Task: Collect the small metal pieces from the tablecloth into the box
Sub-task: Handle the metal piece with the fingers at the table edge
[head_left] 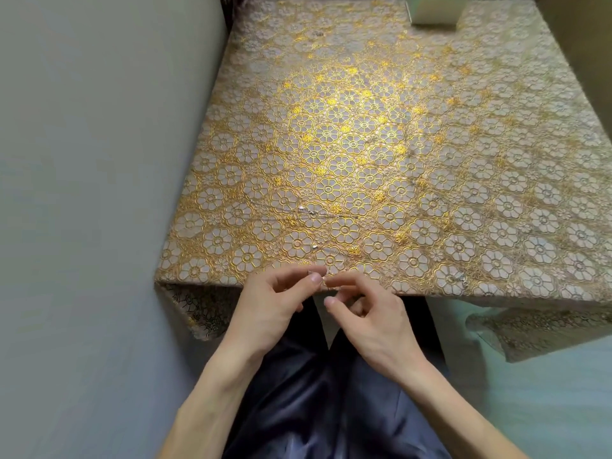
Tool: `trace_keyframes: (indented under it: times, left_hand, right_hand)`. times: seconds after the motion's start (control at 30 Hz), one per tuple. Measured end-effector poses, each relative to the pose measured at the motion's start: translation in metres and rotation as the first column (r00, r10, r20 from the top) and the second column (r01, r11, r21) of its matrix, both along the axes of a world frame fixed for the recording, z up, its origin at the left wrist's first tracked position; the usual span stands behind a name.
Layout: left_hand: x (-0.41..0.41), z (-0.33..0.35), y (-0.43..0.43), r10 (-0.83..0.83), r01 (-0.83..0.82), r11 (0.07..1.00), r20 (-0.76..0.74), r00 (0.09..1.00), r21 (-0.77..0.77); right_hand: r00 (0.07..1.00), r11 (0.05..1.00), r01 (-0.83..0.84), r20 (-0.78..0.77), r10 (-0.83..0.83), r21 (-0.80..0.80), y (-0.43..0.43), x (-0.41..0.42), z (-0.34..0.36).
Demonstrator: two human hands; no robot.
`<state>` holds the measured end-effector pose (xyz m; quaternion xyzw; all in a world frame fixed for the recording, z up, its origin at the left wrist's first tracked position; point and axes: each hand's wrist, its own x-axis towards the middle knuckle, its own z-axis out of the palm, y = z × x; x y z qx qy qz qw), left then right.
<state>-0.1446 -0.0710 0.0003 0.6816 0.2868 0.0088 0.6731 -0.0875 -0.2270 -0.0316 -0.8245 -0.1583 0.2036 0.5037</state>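
The left hand [278, 303] and the right hand [374, 321] are meeting at the near edge of the tablecloth [347, 104], in the lower middle of the frame. Both hands are keeping the fingers curled, and their tips are almost touching each other. Whether they are pinching something I cannot tell, it is too small.

The small metal pieces [306, 211] are lying on the cloth just above the hands, one piece [314, 247] nearer to them. Another piece [458, 278] is lying near the edge at the lower right.

The box [433, 13] is standing at the upper right, by the far edge, well apart from the hands, and a wide stretch of cloth is lying between them. A grey wall [82, 160] is running close along the left edge. The cloth is hanging down over the near edge.
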Motion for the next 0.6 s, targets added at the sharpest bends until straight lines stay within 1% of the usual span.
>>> trace_keyframes:
  times: [0.1,0.13,0.17,0.2,0.23,0.27,0.3,0.33,0.4,0.47,0.53,0.6]
  left_hand:
    - [-0.005,-0.002,-0.004,0.038,-0.039,0.997,-0.007,0.999,-0.067]
    - [-0.007,-0.003,-0.004,0.046,-0.047,0.996,-0.014,0.999,-0.077]
    - [-0.009,-0.003,-0.005,0.050,-0.051,0.995,-0.020,0.999,-0.085]
    - [-0.011,-0.003,-0.005,0.052,-0.055,0.994,-0.028,0.998,-0.094]
    - [-0.013,-0.004,-0.004,0.056,-0.059,0.993,-0.035,0.998,-0.104]
    - [-0.016,-0.005,-0.004,0.060,-0.064,0.991,-0.041,0.997,-0.115]
    - [-0.018,-0.006,-0.003,0.064,-0.070,0.989,-0.048,0.997,-0.127]
    - [-0.020,-0.006,-0.003,0.067,-0.074,0.987,-0.055,0.996,-0.145]
    - [-0.024,-0.005,-0.002,0.061,-0.072,0.980,-0.063,0.996,-0.185]
    - [-0.026,-0.006,0.000,0.048,-0.058,0.976,-0.053,0.997,-0.211]
    - [-0.028,-0.006,0.003,0.040,-0.047,0.976,-0.039,0.998,-0.214]
    - [-0.030,-0.006,0.007,0.068,-0.073,0.973,-0.030,0.997,-0.218]
  right_hand:
    - [0.991,0.997,-0.068,-0.113,0.070,0.019,0.002,-0.001,0.001]
    - [0.980,0.995,-0.088,-0.174,0.094,0.039,0.004,-0.002,0.002]
    - [0.956,0.992,-0.081,-0.273,0.104,0.093,0.006,-0.003,0.002]
    - [0.909,0.985,-0.040,-0.403,0.104,0.165,0.008,-0.003,0.003]
    - [0.832,0.971,0.029,-0.544,0.107,0.235,0.010,-0.004,0.004]
    - [0.731,0.950,0.104,-0.670,0.128,0.295,0.012,-0.005,0.006]
    - [0.627,0.926,0.165,-0.761,0.167,0.340,0.014,-0.007,0.006]
    - [0.535,0.905,0.207,-0.818,0.212,0.371,0.015,-0.009,0.007]
    - [0.394,0.866,0.288,-0.875,0.281,0.408,0.018,-0.012,0.005]
    - [0.294,0.812,0.413,-0.904,0.309,0.412,0.022,-0.013,0.002]
    - [0.245,0.759,0.518,-0.919,0.309,0.394,0.026,-0.012,-0.001]
    - [0.229,0.719,0.584,-0.926,0.299,0.377,0.027,-0.012,-0.001]
